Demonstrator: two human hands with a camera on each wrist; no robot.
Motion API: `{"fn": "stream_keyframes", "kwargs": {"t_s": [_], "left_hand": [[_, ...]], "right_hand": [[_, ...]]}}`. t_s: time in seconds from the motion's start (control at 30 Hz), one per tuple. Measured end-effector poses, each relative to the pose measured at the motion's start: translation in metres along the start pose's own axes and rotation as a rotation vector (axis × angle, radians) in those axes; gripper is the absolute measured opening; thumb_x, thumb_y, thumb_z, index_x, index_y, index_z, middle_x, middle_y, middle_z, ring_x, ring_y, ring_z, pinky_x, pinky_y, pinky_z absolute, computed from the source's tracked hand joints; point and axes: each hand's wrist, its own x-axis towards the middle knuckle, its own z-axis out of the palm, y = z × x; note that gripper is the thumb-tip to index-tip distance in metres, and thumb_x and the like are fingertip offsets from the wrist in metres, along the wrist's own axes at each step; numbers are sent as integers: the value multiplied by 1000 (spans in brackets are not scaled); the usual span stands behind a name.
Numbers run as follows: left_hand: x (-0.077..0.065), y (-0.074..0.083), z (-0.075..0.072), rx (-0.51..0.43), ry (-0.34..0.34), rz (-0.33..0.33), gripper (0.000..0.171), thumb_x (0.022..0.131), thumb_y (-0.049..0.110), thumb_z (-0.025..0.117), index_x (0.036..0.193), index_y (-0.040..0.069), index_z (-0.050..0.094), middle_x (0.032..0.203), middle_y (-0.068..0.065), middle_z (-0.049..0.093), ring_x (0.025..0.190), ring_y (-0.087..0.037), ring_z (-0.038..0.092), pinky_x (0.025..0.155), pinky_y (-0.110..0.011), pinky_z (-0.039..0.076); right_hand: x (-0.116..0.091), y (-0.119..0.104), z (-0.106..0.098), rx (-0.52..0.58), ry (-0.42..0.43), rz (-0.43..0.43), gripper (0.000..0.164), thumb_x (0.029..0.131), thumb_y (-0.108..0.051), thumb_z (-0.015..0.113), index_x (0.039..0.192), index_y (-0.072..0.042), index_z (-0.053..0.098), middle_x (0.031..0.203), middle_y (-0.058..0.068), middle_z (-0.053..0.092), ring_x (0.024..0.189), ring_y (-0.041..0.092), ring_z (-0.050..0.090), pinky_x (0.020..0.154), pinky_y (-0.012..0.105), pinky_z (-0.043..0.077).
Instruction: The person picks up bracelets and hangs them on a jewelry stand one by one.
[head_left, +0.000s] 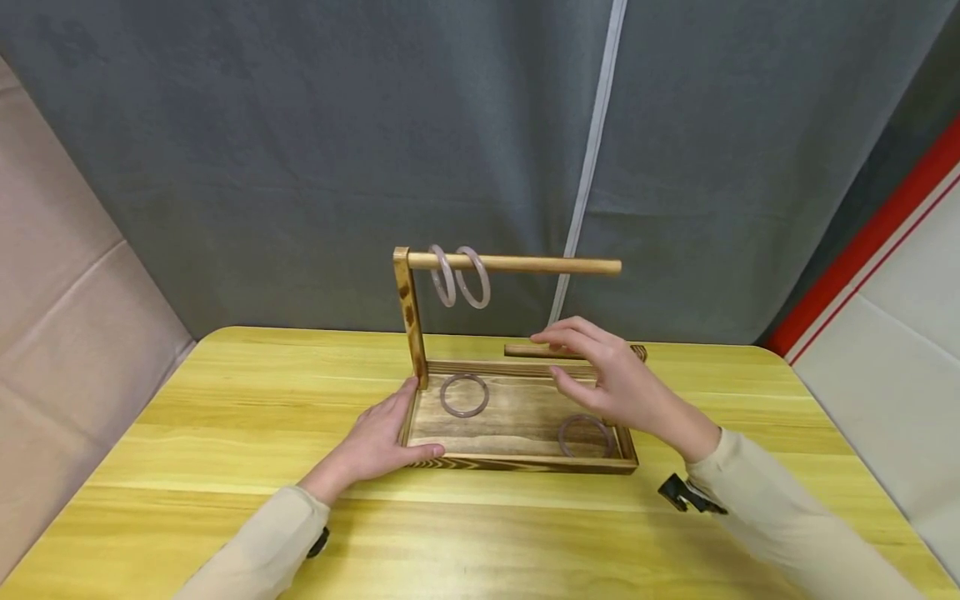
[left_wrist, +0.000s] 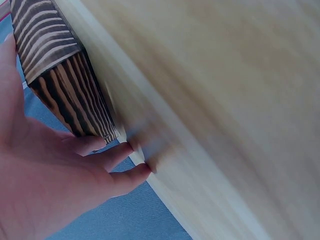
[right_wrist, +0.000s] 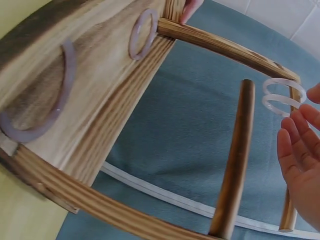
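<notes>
A wooden stand (head_left: 525, 464) with a shallow tray base sits on the table. My left hand (head_left: 381, 435) holds its left end, thumb along the front rim and fingers toward the back post; in the left wrist view the hand (left_wrist: 65, 175) lies around the striped end. Two pale lilac bangles (head_left: 473, 277) hang near the post on the upper bar (head_left: 547, 265). Inside the tray lie another bangle (head_left: 442, 398) at left and one (head_left: 561, 439) at right. My right hand (head_left: 611, 375), fingers loosely bent and holding nothing, hovers over the tray's right side, by the lower bar (head_left: 517, 351).
Yellow wood-grain table (head_left: 247, 433) surrounds the stand. Behind the table hangs a grey curtain (head_left: 300, 167) with a pale vertical strip. Padded light panels flank the table at left (head_left: 67, 292) and right (head_left: 892, 333).
</notes>
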Motion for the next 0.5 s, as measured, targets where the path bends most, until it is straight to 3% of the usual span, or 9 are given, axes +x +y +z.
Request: {"fn": "stream_keyframes", "kwargs": {"t_s": [0.17, 0.5], "left_hand": [[0, -1, 1, -2, 0, 4, 110, 82, 60, 67, 151, -7, 13, 155, -25, 19, 138, -43, 26, 108, -63, 22], [0, 0, 1, 2, -1, 11, 110, 82, 59, 67, 151, -8, 13, 155, -26, 18, 139, -43, 25, 109, -61, 22]], "right_hand": [[-9, 2, 2, 12, -21, 21, 39, 83, 4, 66, 121, -2, 62, 116, 6, 62, 101, 20, 61, 80, 38, 55], [-35, 6, 8, -1, -19, 47, 43, 81, 6, 66, 121, -7, 63, 116, 5, 63, 91, 18, 62, 70, 34, 55]]}}
